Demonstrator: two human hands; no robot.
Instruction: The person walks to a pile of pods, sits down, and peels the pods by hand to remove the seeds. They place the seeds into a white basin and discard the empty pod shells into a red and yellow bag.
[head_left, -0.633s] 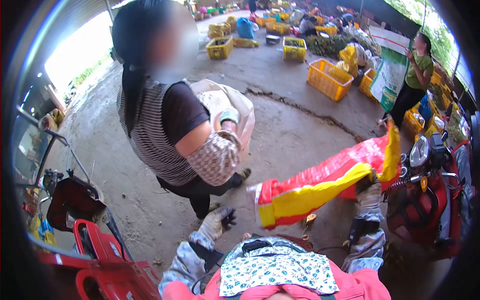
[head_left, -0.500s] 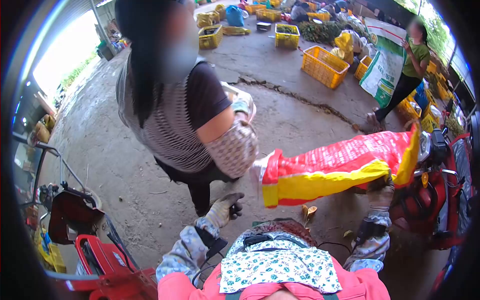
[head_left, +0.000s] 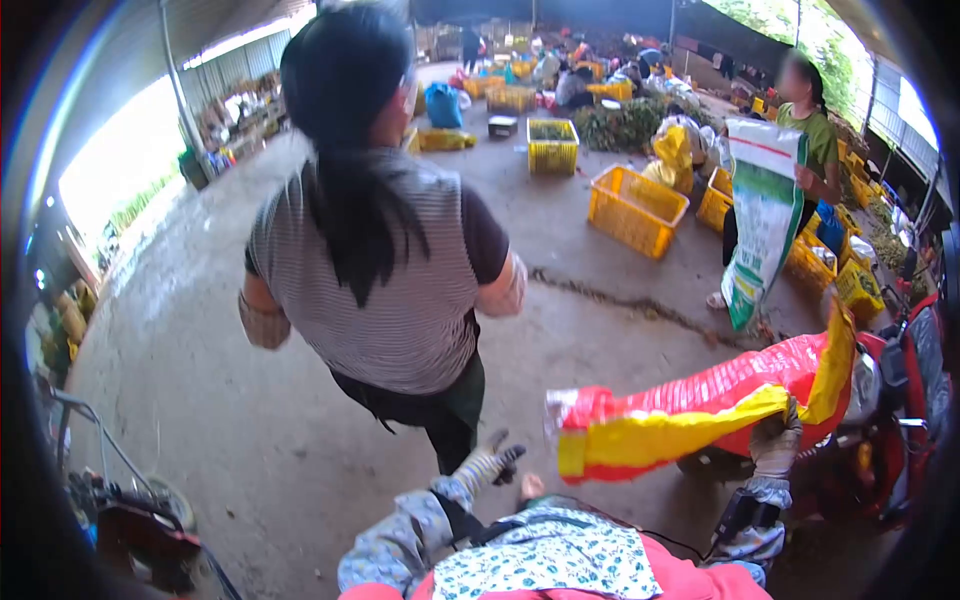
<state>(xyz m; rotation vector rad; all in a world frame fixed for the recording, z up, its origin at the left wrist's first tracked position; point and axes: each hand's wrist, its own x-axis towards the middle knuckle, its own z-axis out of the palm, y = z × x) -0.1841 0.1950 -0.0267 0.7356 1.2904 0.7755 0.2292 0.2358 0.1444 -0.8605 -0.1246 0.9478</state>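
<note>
My right hand (head_left: 775, 445), gloved, grips the edge of a red and yellow woven sack (head_left: 690, 405). The sack hangs out to the left of that hand, above the floor, its near side yellow and its printed side red. My left hand (head_left: 490, 466), in a pale glove with dark fingertips, is held low in front of me with nothing in it. Its thumb and fingers are apart. A dark strap is around each of my wrists.
A person in a striped vest (head_left: 390, 270) stands close ahead, back turned. Farther right, another person holds a green and white sack (head_left: 765, 220). Yellow crates (head_left: 635, 215) stand beyond. A red motorbike (head_left: 890, 430) is at the right, another vehicle (head_left: 140, 540) at the lower left.
My view has tilted upward. The person in the vest has turned away from me, and the far person's sack hangs straighter. My right hand still has the red and yellow sack.
</note>
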